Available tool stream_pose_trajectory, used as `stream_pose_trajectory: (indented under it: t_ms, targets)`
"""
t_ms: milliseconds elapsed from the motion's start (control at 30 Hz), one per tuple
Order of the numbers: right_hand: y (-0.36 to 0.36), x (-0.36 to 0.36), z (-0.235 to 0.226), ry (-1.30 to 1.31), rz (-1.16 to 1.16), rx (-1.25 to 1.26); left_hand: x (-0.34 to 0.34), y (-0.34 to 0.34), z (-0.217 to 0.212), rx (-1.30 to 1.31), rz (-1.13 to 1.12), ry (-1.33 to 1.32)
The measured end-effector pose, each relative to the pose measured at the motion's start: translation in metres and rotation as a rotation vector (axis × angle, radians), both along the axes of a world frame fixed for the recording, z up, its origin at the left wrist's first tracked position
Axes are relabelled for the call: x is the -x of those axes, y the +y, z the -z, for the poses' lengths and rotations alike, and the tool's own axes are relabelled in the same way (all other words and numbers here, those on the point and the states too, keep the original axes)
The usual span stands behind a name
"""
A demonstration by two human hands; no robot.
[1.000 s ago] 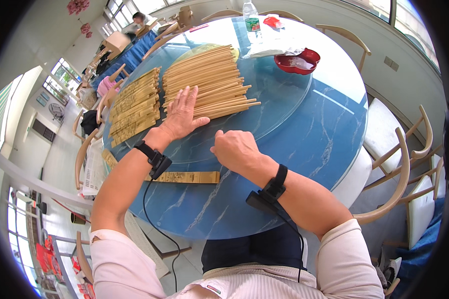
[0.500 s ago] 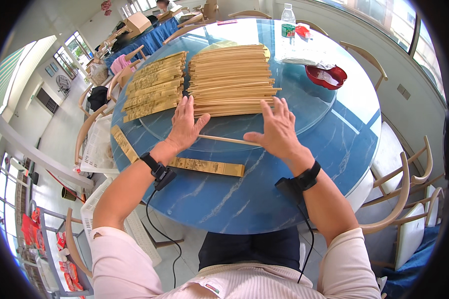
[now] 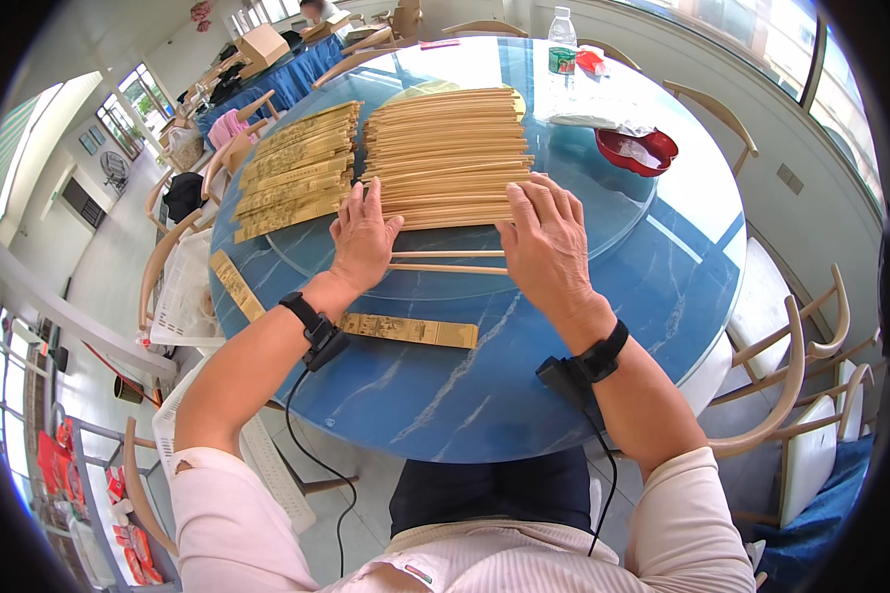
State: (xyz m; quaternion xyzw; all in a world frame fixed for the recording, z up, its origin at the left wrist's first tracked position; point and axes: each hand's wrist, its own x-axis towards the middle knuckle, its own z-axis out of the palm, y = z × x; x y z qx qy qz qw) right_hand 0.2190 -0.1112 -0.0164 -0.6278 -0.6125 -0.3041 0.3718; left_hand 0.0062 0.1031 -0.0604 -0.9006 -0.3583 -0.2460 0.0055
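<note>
A wide stack of pale wooden chopsticks (image 3: 445, 158) lies across the blue table. My left hand (image 3: 362, 242) is at the stack's near left corner, fingers stretched and thumb apart, its fingertips at the stick ends. At the near right ends rests my right hand (image 3: 546, 229), fingers extended and slightly bent, thumb held away. Between my hands, just nearer than the stack, two loose chopsticks (image 3: 447, 269) lie side by side; their right ends reach my right hand. Flat gold printed paper sleeves (image 3: 297, 173) are piled left of the stack.
Nearer me lie a gold sleeve (image 3: 410, 330) and another one (image 3: 235, 285) by the left edge. A water bottle (image 3: 562, 49), a white plastic bag (image 3: 603, 121) and a red dish (image 3: 635, 151) stand far right. Wooden chairs (image 3: 781, 385) surround the round table (image 3: 405, 405).
Two loose chopsticks now lie below the stack where one lay before. My right hand has come up closer against the stack's right ends. My left hand stays at the left ends.
</note>
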Motion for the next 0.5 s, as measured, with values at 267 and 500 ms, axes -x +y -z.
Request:
stream_pose_trajectory:
  t_ms: [267,500]
  targets:
    - [0.006,0.005,0.031,0.046,-0.297,0.276,-0.012,0.02,-0.015,0.275,-0.137,-0.139]
    - [0.006,-0.006,0.03,0.057,-0.085,0.234,0.024,-0.007,-0.023,0.296,0.06,0.084]
